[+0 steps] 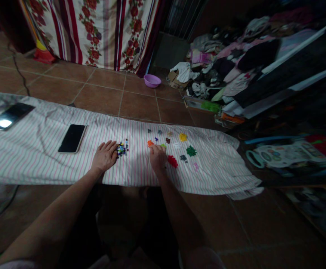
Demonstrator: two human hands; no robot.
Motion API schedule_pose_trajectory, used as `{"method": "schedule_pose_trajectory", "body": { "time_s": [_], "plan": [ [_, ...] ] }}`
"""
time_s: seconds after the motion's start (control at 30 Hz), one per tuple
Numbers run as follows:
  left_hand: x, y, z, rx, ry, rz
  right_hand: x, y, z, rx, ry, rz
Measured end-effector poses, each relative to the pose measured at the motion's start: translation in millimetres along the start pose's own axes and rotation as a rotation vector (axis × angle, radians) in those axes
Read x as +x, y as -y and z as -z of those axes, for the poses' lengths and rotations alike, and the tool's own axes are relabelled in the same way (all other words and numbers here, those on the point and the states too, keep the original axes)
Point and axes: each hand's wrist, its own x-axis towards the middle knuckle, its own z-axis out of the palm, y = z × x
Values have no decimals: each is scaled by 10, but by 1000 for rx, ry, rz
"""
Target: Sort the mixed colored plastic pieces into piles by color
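My left hand (105, 155) lies nearly flat on the striped cloth, fingers stretched out, its fingertips at the edge of a mixed pile of small pieces (121, 150) in dark, blue, yellow and white. My right hand (157, 157) is over the cloth with its fingers drawn together, close to a pile of small orange pieces (150, 143). Anything between those fingertips is hidden. Lime-green pieces (163, 145) show just beyond this hand. To its right are a red pile (172, 161), a green pile (191, 151) and a yellow pile (183, 137). The pieces are too small to identify.
The striped cloth (39, 160) covers a long, narrow surface. A phone (72, 138) and a dark, shiny tablet-like device (10, 116) lie at left. Smaller grey, brown, white and pink groups sit at right. A purple basin (152, 80) stands on the tiled floor beyond.
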Motion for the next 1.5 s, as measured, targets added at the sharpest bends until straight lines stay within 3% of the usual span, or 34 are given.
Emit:
{"method": "schedule_pose_trajectory", "body": {
  "time_s": [0.3, 0.7, 1.17, 1.5],
  "plan": [
    [-5, 17, -11, 20, 6, -9, -283, 266, -61, 63, 102, 56],
    [-7, 13, -11, 17, 1, -11, -343, 478, -236, 207, 120, 79],
    [-8, 22, -18, 22, -8, -32, -338, 527, -312, 299, 91, 98],
    [-14, 44, -66, 4, -10, -8, -409, 326, -170, 295, 14, 31]
  ]
}}
